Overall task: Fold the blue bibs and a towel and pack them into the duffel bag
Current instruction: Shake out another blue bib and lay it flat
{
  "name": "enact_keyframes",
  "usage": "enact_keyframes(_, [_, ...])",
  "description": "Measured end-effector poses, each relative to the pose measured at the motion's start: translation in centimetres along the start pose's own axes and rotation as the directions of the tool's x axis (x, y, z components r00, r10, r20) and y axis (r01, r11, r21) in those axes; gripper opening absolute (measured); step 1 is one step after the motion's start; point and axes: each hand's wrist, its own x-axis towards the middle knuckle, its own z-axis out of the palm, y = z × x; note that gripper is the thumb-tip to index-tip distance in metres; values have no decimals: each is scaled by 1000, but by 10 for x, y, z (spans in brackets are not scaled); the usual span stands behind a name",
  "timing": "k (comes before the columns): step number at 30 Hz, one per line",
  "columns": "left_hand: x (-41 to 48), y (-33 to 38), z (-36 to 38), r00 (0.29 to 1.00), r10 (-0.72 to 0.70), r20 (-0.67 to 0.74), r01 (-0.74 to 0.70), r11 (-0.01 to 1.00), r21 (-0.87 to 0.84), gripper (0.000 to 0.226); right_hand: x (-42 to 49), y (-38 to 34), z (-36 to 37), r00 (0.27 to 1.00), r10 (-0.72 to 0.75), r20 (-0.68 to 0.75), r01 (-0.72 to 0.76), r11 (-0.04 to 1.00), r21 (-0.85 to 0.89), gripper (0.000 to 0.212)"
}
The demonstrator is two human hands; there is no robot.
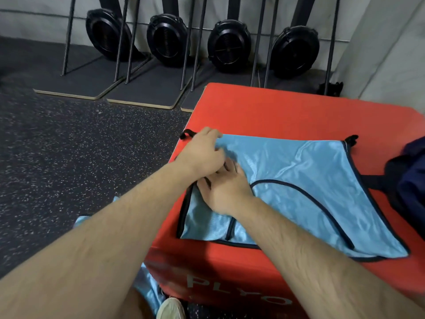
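First bib being folded, nothing packed yet.

A blue bib (299, 180) is spread on the red plyo box (276, 111), its left part gathered under both hands. Its far left corner is pinched by the left hand (202, 150); the right hand (223, 187) is laid on the cloth just nearer, fingers hidden, so its grip cannot be told. More blue cloth (147, 288) hangs left of the box. A dark bag (409, 180), judged the duffel, lies at the box's right edge. No towel is seen.

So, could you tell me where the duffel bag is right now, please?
In the head view, the dark navy duffel bag sits at the far right edge, on the red plyo box, just right of the spread blue bib.
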Motion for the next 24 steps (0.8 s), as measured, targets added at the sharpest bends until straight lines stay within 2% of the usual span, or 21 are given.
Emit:
enact_keyframes(3, [15, -1, 28, 995, -51, 91, 55, 998, -39, 43, 1, 2, 4, 995, -9, -98, 7, 1000, -21, 70])
enact_keyframes(7, [24, -7, 42, 980, -177, 96, 163, 977, 135, 54, 4, 7, 6, 994, -99, 35, 101, 992, -73, 78])
enact_keyframes(9, [26, -6, 41, 975, -200, 100, 190, 977, 101, 57, 7, 13, 0, 993, -94, 71, 92, 995, 29, 72])
enact_keyframes(11, [27, -11, 38, 970, -220, 101, 218, 975, 34, 59, 11, 29, -15, 995, -27, 92, 3, 969, 246, 52])
enact_keyframes(13, [26, -23, 37, 977, -178, 115, 165, 980, 113, 58, 19, 52, -29, 996, 83, -31, -69, 943, 324, 30])
enact_keyframes(15, [20, -32, 39, 980, -133, 147, 92, 961, 262, 55, 26, 74, -34, 979, 145, -142, -114, 971, 208, 39])
enact_keyframes(17, [16, -34, 40, 982, -138, 125, 83, 925, 371, 54, 30, 85, -28, 984, 174, -34, -171, 982, 84, 55])
enact_keyframes(19, [14, -27, 42, 991, -121, 55, 82, 881, 466, 55, 32, 86, -16, 975, 204, 93, -209, 977, 47, 60])
enact_keyframes(21, [17, -12, 48, 997, -55, 44, 30, 897, 440, 55, 32, 87, -9, 966, 227, 125, -234, 971, 40, 60])
enact_keyframes(24, [25, 8, 62, 988, -30, 154, 1, 983, 182, 53, 32, 87, -10, 966, 215, 141, -214, 977, -26, 61])
